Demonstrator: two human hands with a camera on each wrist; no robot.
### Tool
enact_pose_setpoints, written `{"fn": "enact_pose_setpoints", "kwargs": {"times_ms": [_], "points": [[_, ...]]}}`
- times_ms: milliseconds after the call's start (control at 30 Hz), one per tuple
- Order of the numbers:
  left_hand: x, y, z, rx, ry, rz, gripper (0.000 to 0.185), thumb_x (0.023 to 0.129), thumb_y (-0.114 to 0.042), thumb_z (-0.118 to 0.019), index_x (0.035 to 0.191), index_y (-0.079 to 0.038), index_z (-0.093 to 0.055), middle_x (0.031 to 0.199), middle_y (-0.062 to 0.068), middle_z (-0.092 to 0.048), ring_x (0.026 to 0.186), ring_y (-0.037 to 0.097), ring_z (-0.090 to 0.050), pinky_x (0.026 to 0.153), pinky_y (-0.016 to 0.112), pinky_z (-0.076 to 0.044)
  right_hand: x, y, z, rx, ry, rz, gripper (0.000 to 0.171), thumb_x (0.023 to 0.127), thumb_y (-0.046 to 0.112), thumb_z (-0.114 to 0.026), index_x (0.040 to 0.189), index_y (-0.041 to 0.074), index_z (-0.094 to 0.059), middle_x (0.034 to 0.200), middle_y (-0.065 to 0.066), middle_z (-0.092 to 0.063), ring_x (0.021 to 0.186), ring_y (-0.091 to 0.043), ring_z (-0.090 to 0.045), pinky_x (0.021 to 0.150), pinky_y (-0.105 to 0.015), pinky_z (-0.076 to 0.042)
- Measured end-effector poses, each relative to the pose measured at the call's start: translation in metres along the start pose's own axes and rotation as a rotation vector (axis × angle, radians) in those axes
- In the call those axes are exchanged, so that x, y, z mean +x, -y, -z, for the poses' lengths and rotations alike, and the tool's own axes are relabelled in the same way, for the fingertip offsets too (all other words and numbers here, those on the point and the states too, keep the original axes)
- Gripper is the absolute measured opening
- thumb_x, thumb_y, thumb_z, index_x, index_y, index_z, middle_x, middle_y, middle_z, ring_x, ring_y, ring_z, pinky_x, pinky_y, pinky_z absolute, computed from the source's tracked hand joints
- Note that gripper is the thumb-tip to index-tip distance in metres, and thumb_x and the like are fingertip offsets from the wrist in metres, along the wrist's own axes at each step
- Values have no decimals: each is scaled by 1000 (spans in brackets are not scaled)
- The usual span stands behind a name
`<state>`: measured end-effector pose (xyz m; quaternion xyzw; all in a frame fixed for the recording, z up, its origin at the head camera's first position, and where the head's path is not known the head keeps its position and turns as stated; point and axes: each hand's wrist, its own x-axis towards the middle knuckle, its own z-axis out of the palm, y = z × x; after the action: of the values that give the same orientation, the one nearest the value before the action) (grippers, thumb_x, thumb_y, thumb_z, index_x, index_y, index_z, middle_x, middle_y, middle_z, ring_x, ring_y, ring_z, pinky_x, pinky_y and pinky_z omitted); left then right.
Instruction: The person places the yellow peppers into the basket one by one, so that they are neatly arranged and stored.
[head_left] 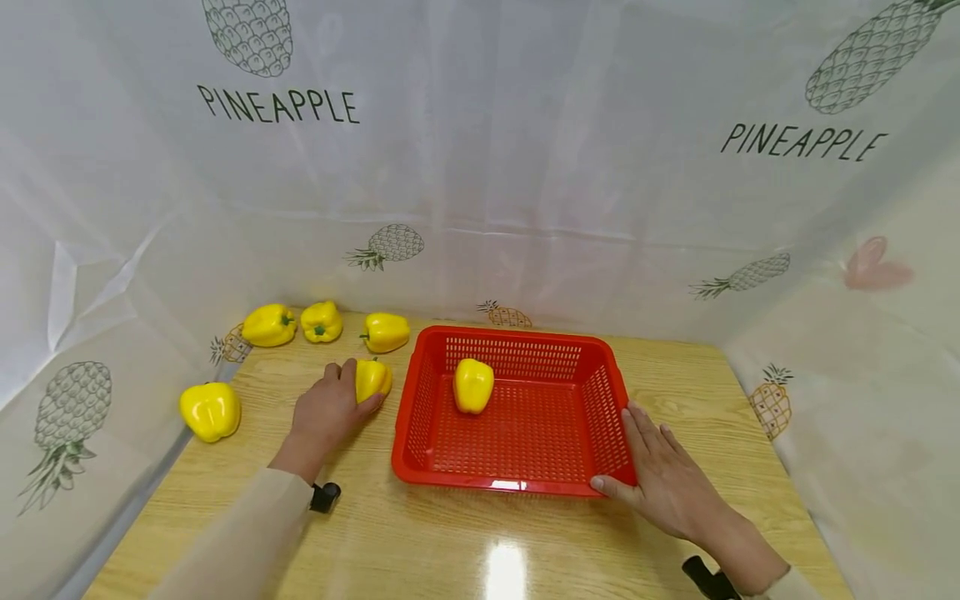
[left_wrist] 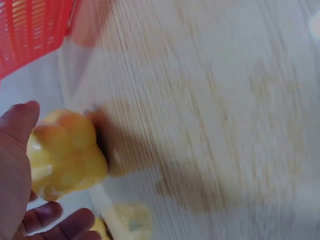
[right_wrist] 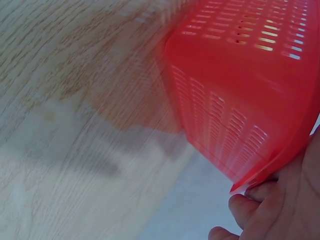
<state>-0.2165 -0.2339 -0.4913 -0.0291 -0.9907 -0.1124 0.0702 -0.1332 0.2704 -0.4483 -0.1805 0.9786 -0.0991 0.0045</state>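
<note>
Nearest me, my right hand [head_left: 663, 479] lies flat with straight fingers against the near right corner of the red basket [head_left: 420, 400], which holds one yellow pepper [head_left: 473, 385], while my left hand [head_left: 327, 411] curls around another pepper [head_left: 372, 378] on the wooden table [head_left: 450, 542], three more peppers [head_left: 322, 322] lining the far edge.

A staged recording booth is shown rather than a lived-in room. A light wooden laminate table [head_left: 465, 533] is enclosed on three sides by white plastic sheeting printed with pineapples and the word PINEAPPLE [head_left: 525, 167], hung as a backdrop. Only props are laid out: a red perforated plastic basket [head_left: 517, 479] and glossy yellow bell peppers [head_left: 324, 321]. No household furnishings are seen.
</note>
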Motion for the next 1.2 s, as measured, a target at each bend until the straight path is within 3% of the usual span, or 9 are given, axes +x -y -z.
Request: {"fn": "enact_pose_setpoints", "kwargs": {"times_ms": [133, 300, 500, 667, 767, 1067, 1200], "points": [[-4, -3, -2, -8, -17, 3, 93, 97, -54, -72, 148, 15, -39, 117, 34, -61, 82, 42, -68, 67, 57, -61, 2, 0, 0, -10, 4, 1, 110, 96, 71, -60, 164, -8, -22, 171, -29, -22, 155, -49, -31, 122, -69, -27], [-6, -4, 0, -7, -32, -21, 94, 95, -51, -76, 148, 16, -38, 118, 35, -63, 91, 46, -67, 72, 60, -61, 3, 0, 1, -21, -4, 11, 110, 96, 70, -61, 163, -9, -24, 170, -30, -24, 154, -49, -33, 121, -69, -29], [0, -4, 7, 34, -76, -143, 102, 85, -47, -87, 154, 10, -37, 138, 36, -53, 118, 54, -59, 93, 63, -58, 3, 0, 2, -26, -7, 9, 111, 96, 71, -61, 163, -9, -24, 170, -31, -24, 153, -50, -35, 121, -69, -30], [10, 0, 9, 83, -16, -249, 117, 78, -48, -93, 158, 9, -31, 146, 36, -47, 131, 52, -53, 111, 61, -49, 3, 0, 0, -19, -7, 9, 111, 96, 71, -61, 163, -9, -23, 170, -31, -24, 153, -50, -35, 121, -69, -29], [17, 1, 8, 122, 21, -285, 121, 75, -52, -94, 158, 11, -30, 147, 37, -46, 132, 52, -53, 112, 61, -48, 3, -1, -1, -15, -6, 6, 110, 96, 70, -61, 163, -9, -23, 170, -31, -23, 153, -50, -34, 122, -69, -28], [31, 4, 6, 193, 143, -289, 125, 75, -58, -92, 156, 14, -29, 151, 35, -44, 137, 51, -49, 114, 61, -45, 2, 1, -2, -17, -7, -1, 110, 96, 71, -60, 163, -8, -23, 170, -31, -22, 154, -49, -33, 122, -68, -28], [36, 6, 3, 198, 142, -308, 119, 76, -56, -92, 154, 12, -32, 142, 32, -50, 128, 48, -53, 110, 60, -49, 3, 0, -3, -14, -8, -5, 110, 96, 71, -60, 163, -9, -23, 170, -31, -22, 154, -50, -33, 123, -68, -27]]}}
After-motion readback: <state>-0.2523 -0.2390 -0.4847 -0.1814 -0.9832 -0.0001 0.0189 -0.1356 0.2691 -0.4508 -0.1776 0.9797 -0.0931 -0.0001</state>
